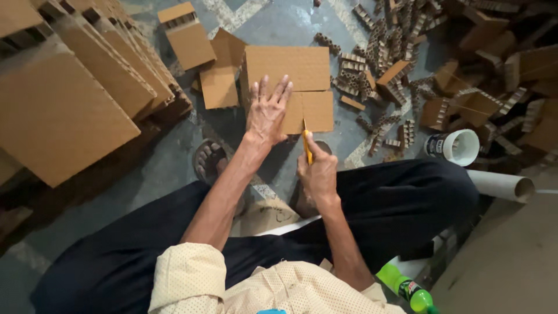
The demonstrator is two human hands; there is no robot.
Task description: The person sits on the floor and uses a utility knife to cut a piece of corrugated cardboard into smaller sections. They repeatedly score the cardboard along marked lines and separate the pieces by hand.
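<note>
Big stack of cardboard sheets (75, 93) off to my left on the floor. Straight ahead lies the notched cardboard panel (288, 72), and my left hand (266, 113) is pressed flat on it, fingers spread. My right hand (318, 171) is clenched around a yellow utility knife (306, 142), blade at the panel's near edge.

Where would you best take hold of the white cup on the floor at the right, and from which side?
Grip the white cup around its side wall just behind the open rim, coming down from above. It seems to lie tipped on its side, mouth toward the camera, so the round wall faces up. Cardboard scraps crowd its far side.
</note>
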